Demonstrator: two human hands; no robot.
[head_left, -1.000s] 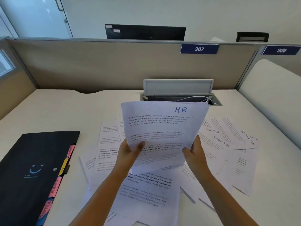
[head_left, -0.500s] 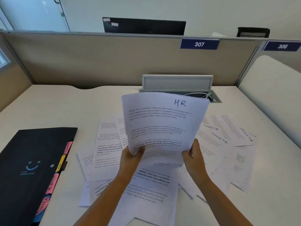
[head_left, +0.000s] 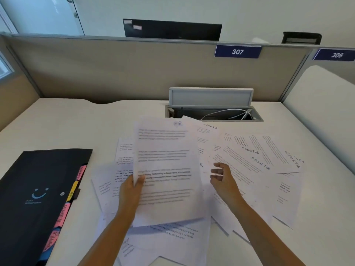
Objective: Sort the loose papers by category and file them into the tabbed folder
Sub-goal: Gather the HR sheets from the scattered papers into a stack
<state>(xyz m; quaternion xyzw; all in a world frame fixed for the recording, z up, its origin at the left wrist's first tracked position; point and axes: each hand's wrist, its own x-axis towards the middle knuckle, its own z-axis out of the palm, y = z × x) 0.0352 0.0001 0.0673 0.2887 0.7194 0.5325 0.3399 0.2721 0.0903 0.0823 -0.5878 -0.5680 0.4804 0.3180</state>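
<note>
Left hand (head_left: 132, 186) pinches the HR sheets (head_left: 165, 169) at their left edge, freeing the right hand (head_left: 221, 177), loosely spread, for the pile (head_left: 249, 162) right of the folder (head_left: 38, 189).

Head camera looks forward and down (close) over the desk (head_left: 57, 120).

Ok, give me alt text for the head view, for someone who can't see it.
The left hand holds up an HR sheet over loose papers spread on the desk; the right hand hovers open beside it. A closed black tabbed folder lies left.
</note>
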